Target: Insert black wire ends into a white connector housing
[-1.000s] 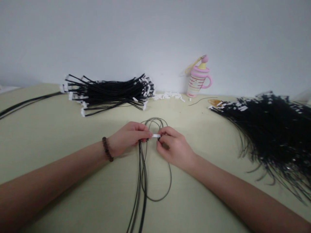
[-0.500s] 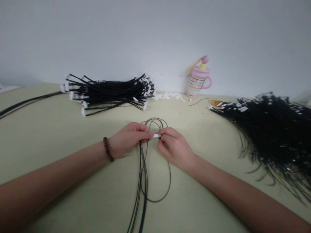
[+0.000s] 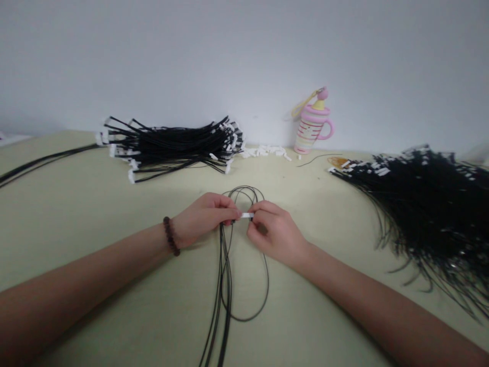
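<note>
Between my two hands, near the middle of the head view, is a small white piece (image 3: 246, 215). My left hand (image 3: 216, 213) pinches its left end, and thin black cables (image 3: 228, 285) hang down from under those fingers. The fingers of my right hand (image 3: 273, 227) are closed on the right end of the white piece. Behind and below the hands, loops of thin black wire (image 3: 252, 319) lie on the table. The fingertips partly cover both ends of the white piece.
A bundle of black cables with white ends (image 3: 171, 145) lies at the back left, beside scattered white bits (image 3: 263, 151). A pink and white cup (image 3: 308, 132) stands against the wall. A large heap of black cables (image 3: 431, 204) covers the right of the table (image 3: 324, 326).
The hands and the white piece have barely moved; the right-hand fingers have shifted slightly around the white piece's right end.
</note>
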`<control>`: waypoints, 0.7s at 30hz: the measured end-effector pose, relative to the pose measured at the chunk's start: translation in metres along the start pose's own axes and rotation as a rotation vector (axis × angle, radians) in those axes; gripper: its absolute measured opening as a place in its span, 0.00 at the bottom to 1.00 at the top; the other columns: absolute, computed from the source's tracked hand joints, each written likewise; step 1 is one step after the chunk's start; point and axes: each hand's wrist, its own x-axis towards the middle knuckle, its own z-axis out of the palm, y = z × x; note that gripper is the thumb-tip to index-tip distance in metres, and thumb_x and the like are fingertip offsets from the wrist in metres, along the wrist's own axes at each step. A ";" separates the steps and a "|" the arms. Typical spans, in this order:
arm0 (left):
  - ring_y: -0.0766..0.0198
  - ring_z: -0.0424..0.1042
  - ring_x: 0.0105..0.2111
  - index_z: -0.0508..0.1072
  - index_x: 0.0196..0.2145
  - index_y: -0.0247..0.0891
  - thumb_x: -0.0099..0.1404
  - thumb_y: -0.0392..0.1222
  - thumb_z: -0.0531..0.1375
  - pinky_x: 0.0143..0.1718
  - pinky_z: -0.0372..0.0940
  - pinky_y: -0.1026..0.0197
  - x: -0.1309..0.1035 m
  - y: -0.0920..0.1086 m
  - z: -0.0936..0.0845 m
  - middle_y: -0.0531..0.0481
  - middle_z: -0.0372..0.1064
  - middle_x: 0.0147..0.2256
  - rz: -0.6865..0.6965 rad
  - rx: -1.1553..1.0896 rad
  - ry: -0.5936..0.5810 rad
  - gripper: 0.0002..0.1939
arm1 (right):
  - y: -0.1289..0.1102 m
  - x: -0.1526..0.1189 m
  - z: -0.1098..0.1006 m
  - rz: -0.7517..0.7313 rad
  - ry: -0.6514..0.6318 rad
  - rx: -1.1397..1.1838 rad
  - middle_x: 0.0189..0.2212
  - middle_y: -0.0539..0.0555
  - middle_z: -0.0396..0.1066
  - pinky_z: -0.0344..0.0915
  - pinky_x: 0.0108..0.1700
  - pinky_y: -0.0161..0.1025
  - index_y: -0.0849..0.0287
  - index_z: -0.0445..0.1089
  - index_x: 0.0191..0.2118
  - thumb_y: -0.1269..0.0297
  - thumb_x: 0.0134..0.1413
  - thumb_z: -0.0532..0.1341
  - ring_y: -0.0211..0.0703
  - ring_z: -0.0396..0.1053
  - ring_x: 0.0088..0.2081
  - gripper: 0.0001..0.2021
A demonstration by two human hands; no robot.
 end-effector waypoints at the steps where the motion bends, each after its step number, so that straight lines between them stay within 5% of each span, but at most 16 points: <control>1: 0.71 0.52 0.18 0.66 0.19 0.35 0.54 0.44 0.58 0.20 0.45 0.65 0.000 0.000 0.000 0.56 0.58 0.17 -0.005 -0.005 -0.001 0.12 | 0.000 0.000 0.000 0.003 -0.004 0.004 0.34 0.56 0.68 0.66 0.38 0.35 0.62 0.64 0.23 0.72 0.49 0.55 0.39 0.67 0.34 0.06; 15: 0.70 0.54 0.19 0.68 0.21 0.35 0.53 0.45 0.58 0.21 0.47 0.65 -0.001 0.000 0.000 0.55 0.59 0.18 -0.033 -0.034 0.003 0.11 | 0.002 -0.002 0.002 -0.002 0.066 0.002 0.38 0.57 0.68 0.64 0.44 0.38 0.62 0.65 0.24 0.71 0.50 0.56 0.42 0.66 0.41 0.06; 21: 0.70 0.54 0.19 0.68 0.20 0.35 0.53 0.44 0.59 0.20 0.47 0.65 -0.001 0.002 0.000 0.55 0.59 0.18 -0.034 -0.038 0.020 0.10 | 0.002 -0.001 0.001 -0.007 0.046 0.001 0.34 0.56 0.68 0.65 0.40 0.37 0.61 0.64 0.24 0.71 0.50 0.55 0.40 0.66 0.36 0.06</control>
